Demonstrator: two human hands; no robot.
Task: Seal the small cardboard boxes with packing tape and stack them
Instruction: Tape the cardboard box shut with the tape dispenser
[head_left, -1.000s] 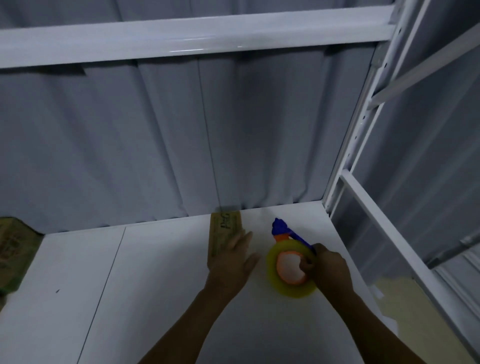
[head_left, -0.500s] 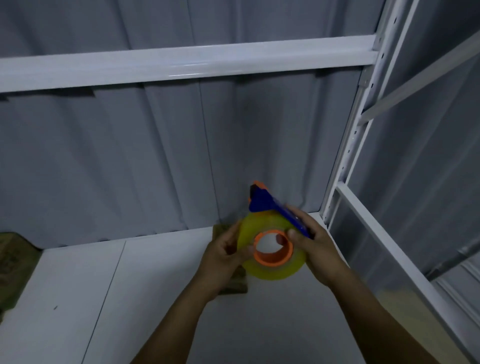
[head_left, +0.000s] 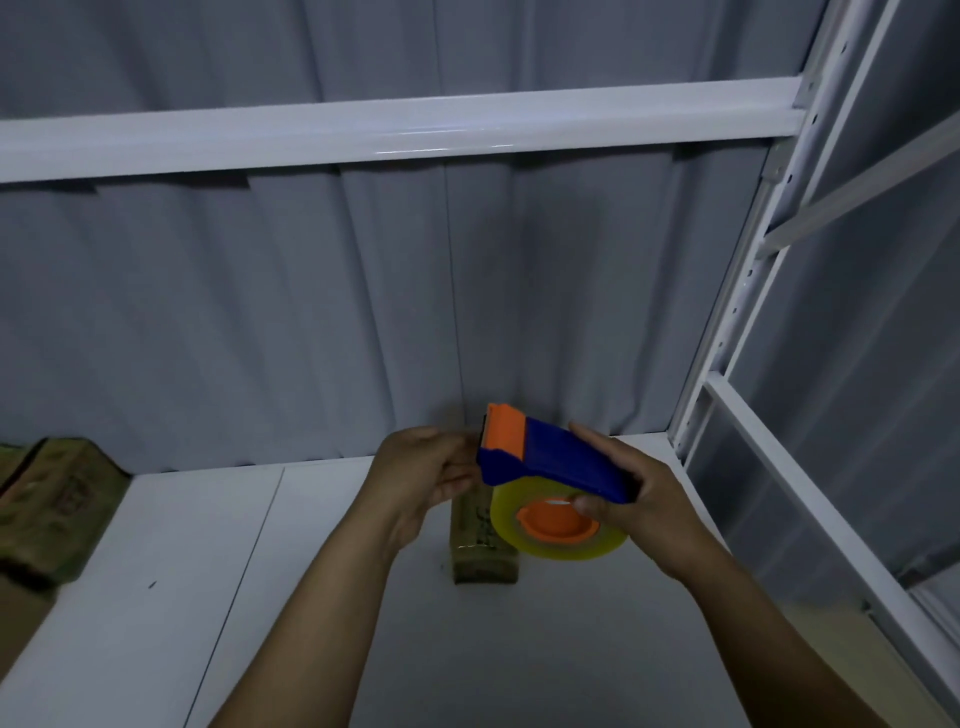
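Raised, the tape dispenser (head_left: 556, 462) now points its blade up-left; the right hand (head_left: 644, 504) clamps it, the left hand (head_left: 421, 473) has an unclear grip.

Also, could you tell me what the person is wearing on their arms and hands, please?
Nothing that shows: the left forearm and the right forearm are bare to the picture's edge, with no sleeve. The left hand and the right hand wear no gloves, and no watch, bracelet or ring is visible.
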